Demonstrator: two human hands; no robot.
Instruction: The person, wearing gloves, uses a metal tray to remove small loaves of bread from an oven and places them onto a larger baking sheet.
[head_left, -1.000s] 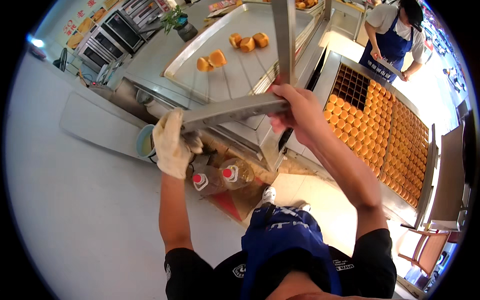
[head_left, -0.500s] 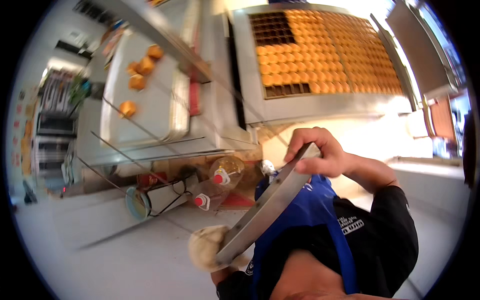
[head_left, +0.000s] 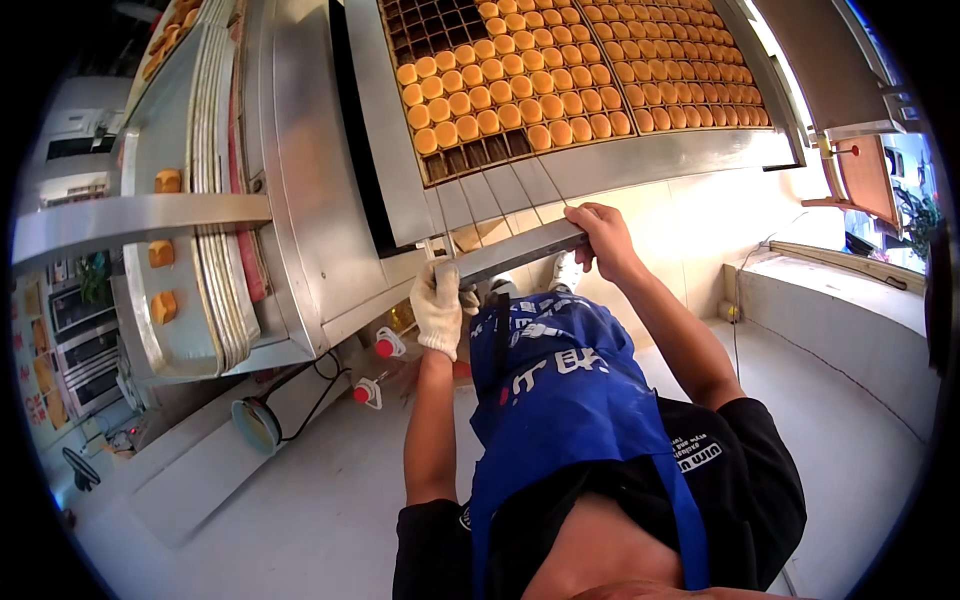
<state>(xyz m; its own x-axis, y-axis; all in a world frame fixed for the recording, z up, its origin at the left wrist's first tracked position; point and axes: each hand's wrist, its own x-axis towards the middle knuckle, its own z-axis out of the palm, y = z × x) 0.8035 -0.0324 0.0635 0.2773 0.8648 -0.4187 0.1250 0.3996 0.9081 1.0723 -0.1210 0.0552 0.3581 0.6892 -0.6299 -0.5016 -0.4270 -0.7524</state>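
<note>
Both my hands hold a metal bar [head_left: 525, 250] with several long thin prongs [head_left: 513, 195] sticking out from its far side. My left hand [head_left: 437, 308], in a white glove, is closed on the bar's left end. Bare, my right hand [head_left: 603, 240] grips its right end. Toward the far side the prongs reach over the near edge of a large metal baking mould [head_left: 640, 165], with their tips by a short row of dark vacant cells [head_left: 470, 155]. Round golden cakes [head_left: 510, 92] fill most other cells. Another vacant block [head_left: 425, 30] lies at its far left.
Left of the mould stands a steel counter [head_left: 300, 150] with stacked trays [head_left: 215, 300], a few cakes [head_left: 163, 306] on the top one. A flat metal bar [head_left: 140, 225] crosses above them. Red-capped plastic bottles [head_left: 368, 390] and a round bin [head_left: 256, 425] are below.
The pronged bar has swung from pointing left over the tray to pointing away from me at the mould. My left hand has come up and forward. The view has shifted.
</note>
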